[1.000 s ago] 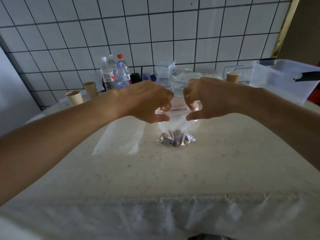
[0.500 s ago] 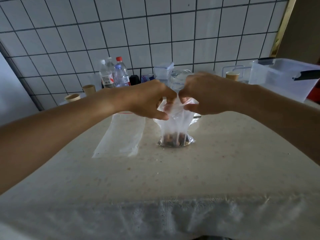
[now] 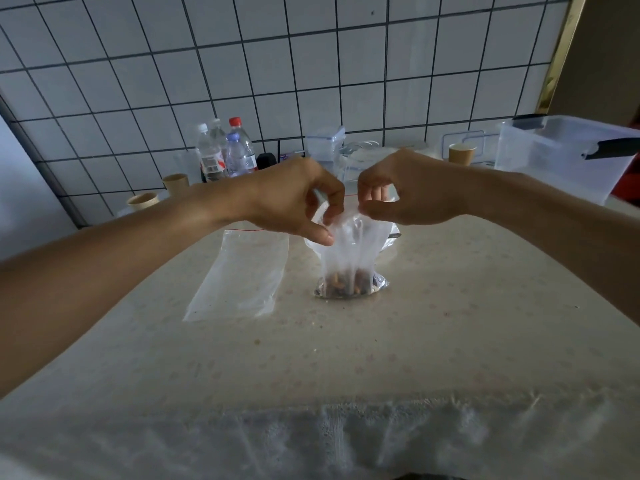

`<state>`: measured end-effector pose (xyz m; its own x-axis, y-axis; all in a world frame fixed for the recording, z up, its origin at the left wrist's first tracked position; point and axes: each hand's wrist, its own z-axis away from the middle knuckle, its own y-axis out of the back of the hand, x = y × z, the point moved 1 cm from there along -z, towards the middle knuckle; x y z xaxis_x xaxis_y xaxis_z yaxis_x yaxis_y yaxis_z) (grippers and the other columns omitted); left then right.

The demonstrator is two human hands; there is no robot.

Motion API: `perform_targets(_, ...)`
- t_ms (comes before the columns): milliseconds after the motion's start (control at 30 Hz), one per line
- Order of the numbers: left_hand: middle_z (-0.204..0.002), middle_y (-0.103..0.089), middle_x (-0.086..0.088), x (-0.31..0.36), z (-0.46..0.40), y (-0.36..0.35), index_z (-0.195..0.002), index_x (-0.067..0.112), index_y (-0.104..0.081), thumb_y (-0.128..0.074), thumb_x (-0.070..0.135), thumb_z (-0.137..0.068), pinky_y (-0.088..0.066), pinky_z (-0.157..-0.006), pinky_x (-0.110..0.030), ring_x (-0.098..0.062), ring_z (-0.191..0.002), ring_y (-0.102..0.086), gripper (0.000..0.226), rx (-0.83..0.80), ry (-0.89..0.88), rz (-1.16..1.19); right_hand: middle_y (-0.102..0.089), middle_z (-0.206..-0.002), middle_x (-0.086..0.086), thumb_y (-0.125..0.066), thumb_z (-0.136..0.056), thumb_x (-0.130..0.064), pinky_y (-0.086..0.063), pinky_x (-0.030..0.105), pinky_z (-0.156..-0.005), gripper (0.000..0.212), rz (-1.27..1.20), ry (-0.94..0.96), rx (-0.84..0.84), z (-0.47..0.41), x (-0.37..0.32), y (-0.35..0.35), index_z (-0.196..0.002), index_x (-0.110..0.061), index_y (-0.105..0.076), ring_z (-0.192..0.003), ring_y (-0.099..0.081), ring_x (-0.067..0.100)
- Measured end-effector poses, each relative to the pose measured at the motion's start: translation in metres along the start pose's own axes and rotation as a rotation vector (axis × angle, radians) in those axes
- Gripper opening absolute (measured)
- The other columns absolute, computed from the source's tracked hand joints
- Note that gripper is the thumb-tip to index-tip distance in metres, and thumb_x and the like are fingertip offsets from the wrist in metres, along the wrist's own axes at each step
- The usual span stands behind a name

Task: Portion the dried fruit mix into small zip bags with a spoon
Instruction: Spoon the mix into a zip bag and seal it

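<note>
A small clear zip bag (image 3: 349,261) stands upright in the middle of the table, with dried fruit mix (image 3: 348,289) settled at its bottom. My left hand (image 3: 294,199) pinches the bag's top edge on the left side. My right hand (image 3: 408,192) pinches the same top edge on the right side. A second zip bag (image 3: 242,275) with a red seal line lies flat and empty to the left. No spoon is clearly visible; the hands and bag hide what lies behind them.
Water bottles (image 3: 225,154) and paper cups (image 3: 143,200) stand along the tiled wall at back left. Clear plastic containers (image 3: 325,143) and another cup (image 3: 462,154) sit at the back. A large clear bin (image 3: 561,157) occupies the right. The table (image 3: 346,358) carries a pale cloth.
My hands moved together to the bag's top and then slightly apart along its edge, raising it. The bag's bottom stays on the table.
</note>
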<state>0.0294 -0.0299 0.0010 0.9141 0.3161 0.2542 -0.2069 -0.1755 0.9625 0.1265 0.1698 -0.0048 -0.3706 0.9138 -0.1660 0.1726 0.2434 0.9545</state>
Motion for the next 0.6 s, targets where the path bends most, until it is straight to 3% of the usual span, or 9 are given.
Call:
perform_targets(133,-0.084,-0.072,0.012,0.000,0.002,-0.004,-0.079,0.031,-0.064,-0.087,0.024,-0.082,-0.061,-0.068,-0.036,-0.026,-0.070,-0.070,0.025,-0.045,0.003,0.085,-0.064,-0.091,-0.014,-0.061,-0.100,-0.043,-0.044,0.018,-0.076,0.020,0.089,-0.016,-0.045,-0.001,0.001,-0.001,-0.095,-0.025,-0.067,-0.083,-0.059,-0.001)
perform_targets(233,-0.083,-0.067,0.022,-0.003,0.001,-0.004,-0.079,0.034,-0.060,-0.088,0.024,-0.081,-0.056,-0.067,-0.016,-0.007,-0.072,-0.067,0.030,-0.031,-0.012,0.020,-0.066,-0.098,-0.016,-0.064,-0.098,-0.047,-0.048,0.024,-0.085,0.025,0.116,-0.024,-0.075,-0.002,0.001,-0.002,-0.105,-0.025,-0.073,-0.089,-0.062,0.001)
perform_targets(433,-0.081,-0.058,0.021,-0.003,0.002,0.006,-0.083,0.044,-0.065,-0.075,0.056,-0.081,-0.037,-0.059,-0.008,0.008,-0.081,-0.059,0.016,0.120,-0.132,-0.335,-0.069,-0.093,-0.015,-0.073,-0.092,-0.041,-0.055,0.032,-0.082,0.017,0.126,-0.003,-0.007,-0.002,0.004,0.007,-0.099,-0.026,-0.074,-0.085,-0.062,-0.001)
perform_targets(600,-0.089,-0.055,0.019,-0.013,0.006,0.015,-0.086,0.034,-0.069,-0.063,0.070,-0.080,-0.034,-0.060,-0.013,0.009,-0.068,-0.049,0.038,0.191,-0.119,-0.502,-0.070,-0.093,-0.011,-0.076,-0.090,-0.045,-0.054,0.032,-0.086,0.024,0.105,0.006,-0.014,0.000,0.005,0.014,-0.094,-0.022,-0.075,-0.087,-0.061,-0.005)
